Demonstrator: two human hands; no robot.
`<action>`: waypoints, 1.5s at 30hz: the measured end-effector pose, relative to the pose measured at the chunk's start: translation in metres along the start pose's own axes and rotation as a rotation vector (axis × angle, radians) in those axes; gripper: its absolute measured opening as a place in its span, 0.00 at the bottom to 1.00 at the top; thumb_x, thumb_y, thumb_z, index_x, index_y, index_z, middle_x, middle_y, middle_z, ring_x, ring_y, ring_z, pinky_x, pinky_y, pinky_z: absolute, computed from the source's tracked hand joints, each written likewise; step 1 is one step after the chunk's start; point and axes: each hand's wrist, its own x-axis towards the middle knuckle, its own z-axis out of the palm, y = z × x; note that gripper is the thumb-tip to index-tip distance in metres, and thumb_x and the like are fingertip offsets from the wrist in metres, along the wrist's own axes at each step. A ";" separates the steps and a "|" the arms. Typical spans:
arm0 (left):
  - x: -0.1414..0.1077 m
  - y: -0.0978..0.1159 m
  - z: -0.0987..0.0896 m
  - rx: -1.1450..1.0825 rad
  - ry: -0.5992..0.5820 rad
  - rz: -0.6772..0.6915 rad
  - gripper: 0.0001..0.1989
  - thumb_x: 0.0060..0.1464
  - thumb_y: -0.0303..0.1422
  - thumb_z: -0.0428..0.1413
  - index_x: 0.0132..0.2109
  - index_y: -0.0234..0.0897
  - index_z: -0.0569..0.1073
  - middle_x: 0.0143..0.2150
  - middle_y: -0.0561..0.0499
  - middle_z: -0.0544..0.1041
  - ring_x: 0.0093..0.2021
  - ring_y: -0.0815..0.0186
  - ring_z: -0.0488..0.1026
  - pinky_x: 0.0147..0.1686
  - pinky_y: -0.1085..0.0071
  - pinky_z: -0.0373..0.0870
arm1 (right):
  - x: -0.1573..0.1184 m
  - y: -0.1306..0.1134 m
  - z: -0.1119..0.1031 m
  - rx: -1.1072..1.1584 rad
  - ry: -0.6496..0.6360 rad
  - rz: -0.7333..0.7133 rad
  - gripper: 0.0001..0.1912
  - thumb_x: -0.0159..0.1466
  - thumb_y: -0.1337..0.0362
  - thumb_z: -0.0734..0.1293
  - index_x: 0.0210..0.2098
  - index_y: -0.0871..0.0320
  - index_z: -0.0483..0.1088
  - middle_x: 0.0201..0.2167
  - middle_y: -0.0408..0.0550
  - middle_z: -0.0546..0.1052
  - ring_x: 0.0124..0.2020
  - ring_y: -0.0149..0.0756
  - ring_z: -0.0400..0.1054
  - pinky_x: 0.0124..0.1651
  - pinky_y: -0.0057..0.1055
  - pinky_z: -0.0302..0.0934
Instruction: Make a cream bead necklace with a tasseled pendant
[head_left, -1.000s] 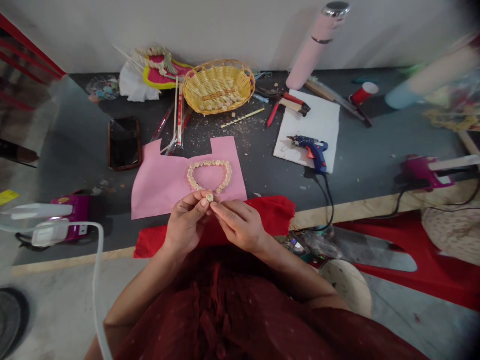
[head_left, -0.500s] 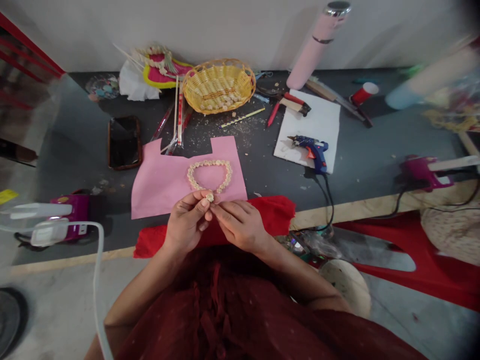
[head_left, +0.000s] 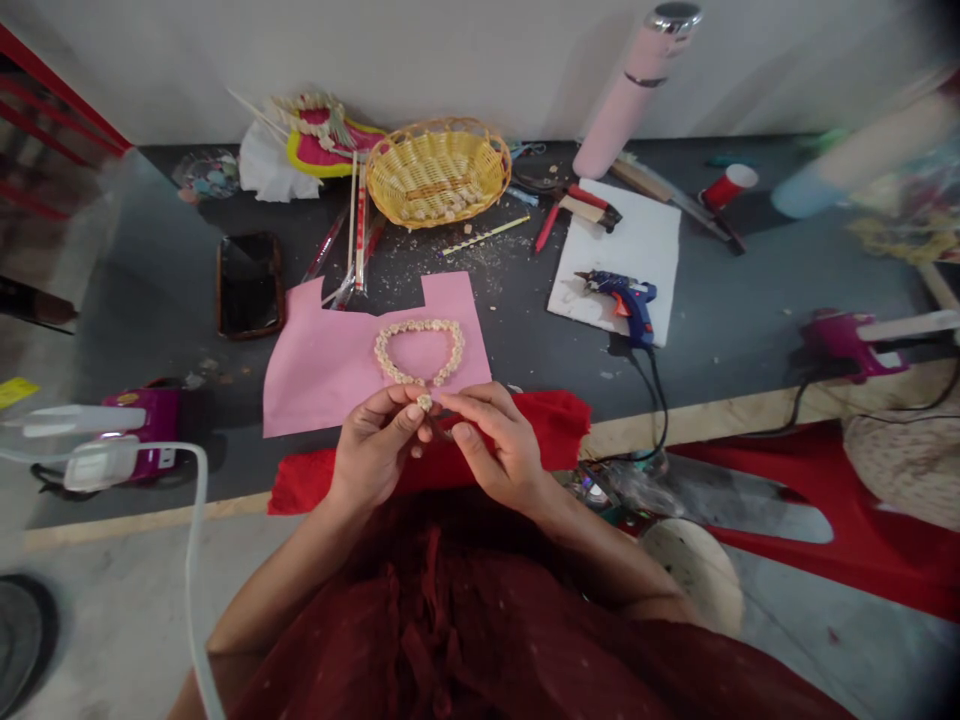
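Observation:
My left hand (head_left: 379, 440) pinches a small cream flower-like piece (head_left: 424, 402) between thumb and fingertips. Close beside it on the right is my right hand (head_left: 499, 440), its thumb and forefinger apart and nothing visible between them. Just beyond the fingertips, a rounded outline of small cream flower-like pieces (head_left: 382, 352) lies on a pink sheet (head_left: 322, 365) with cut edges. A red cloth (head_left: 551, 425) lies under and around my hands at the table's front edge.
A blue glue gun (head_left: 626, 300) rests on a white board (head_left: 581, 240), its cord hanging over the front edge. Behind are a yellow wicker basket (head_left: 439, 160) and a pink flask (head_left: 622, 110). A phone (head_left: 250, 285) lies left; a purple power strip (head_left: 161, 415) sits nearer.
My right hand has drawn back slightly to the right from the small piece, and its thumb and forefinger have spread. My left hand keeps hold of the piece.

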 end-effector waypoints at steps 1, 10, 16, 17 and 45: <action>0.000 -0.001 0.000 0.018 -0.001 0.023 0.11 0.46 0.33 0.70 0.37 0.36 0.80 0.28 0.53 0.79 0.22 0.76 0.72 0.18 0.84 0.67 | 0.000 0.000 0.000 0.016 -0.012 0.018 0.20 0.68 0.69 0.64 0.58 0.51 0.70 0.47 0.52 0.75 0.50 0.37 0.70 0.52 0.38 0.70; -0.002 -0.006 -0.004 0.122 0.003 0.083 0.10 0.49 0.35 0.68 0.39 0.37 0.80 0.25 0.54 0.77 0.24 0.73 0.73 0.21 0.81 0.69 | -0.005 0.001 0.003 0.093 -0.042 0.078 0.20 0.70 0.65 0.63 0.60 0.48 0.69 0.49 0.50 0.73 0.52 0.38 0.68 0.55 0.42 0.68; -0.003 -0.005 -0.004 0.138 0.004 0.081 0.10 0.49 0.34 0.68 0.39 0.37 0.80 0.26 0.54 0.78 0.24 0.74 0.73 0.22 0.81 0.70 | -0.001 -0.001 0.000 0.025 -0.028 0.027 0.19 0.69 0.67 0.63 0.58 0.50 0.69 0.48 0.51 0.73 0.51 0.38 0.68 0.53 0.40 0.68; -0.003 -0.004 -0.003 0.132 0.004 0.083 0.10 0.49 0.34 0.68 0.39 0.37 0.80 0.26 0.54 0.77 0.24 0.74 0.73 0.22 0.81 0.70 | 0.000 0.000 -0.001 0.002 -0.020 0.009 0.18 0.68 0.67 0.64 0.57 0.50 0.70 0.47 0.51 0.73 0.50 0.38 0.68 0.53 0.40 0.68; -0.004 -0.005 -0.003 0.155 0.027 0.093 0.06 0.49 0.34 0.68 0.36 0.42 0.82 0.44 0.52 0.77 0.19 0.80 0.69 0.13 0.83 0.57 | 0.011 0.001 0.017 0.788 -0.141 0.607 0.11 0.63 0.55 0.72 0.36 0.57 0.73 0.28 0.42 0.78 0.33 0.31 0.75 0.43 0.36 0.72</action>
